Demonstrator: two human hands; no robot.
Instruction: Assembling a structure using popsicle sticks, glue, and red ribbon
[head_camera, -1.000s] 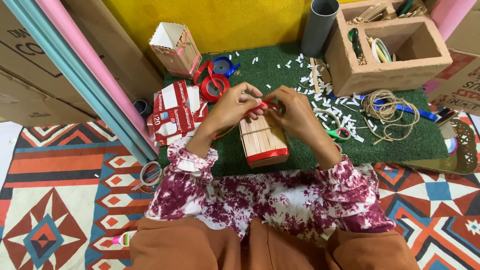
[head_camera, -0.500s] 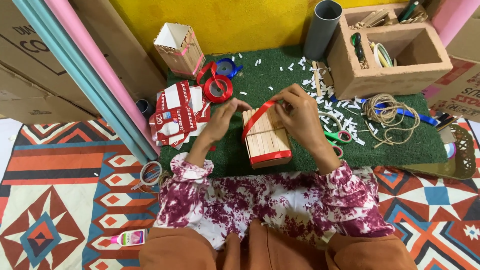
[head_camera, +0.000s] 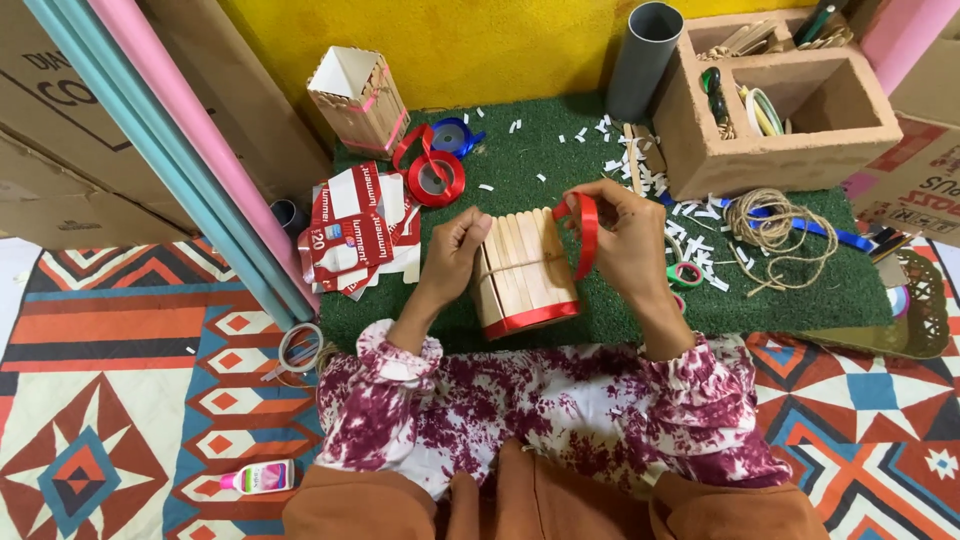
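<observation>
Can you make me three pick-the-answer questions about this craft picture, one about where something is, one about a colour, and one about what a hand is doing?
1. Where is the grey tube?
A. beside the cardboard box
B. on the rug
C. in a hand

2. What colour is the ribbon?
A. green
B. red
C. yellow

3. What is the left hand doing?
A. waving
B. holding scissors
C. gripping the stick holder

Answers: 1 A, it stands just left of the box. 2 B, the strip in the right hand is red. 3 C, its fingers press the holder's side.

wall – yellow | floor – patterned rug | green turf mat – cardboard left
</observation>
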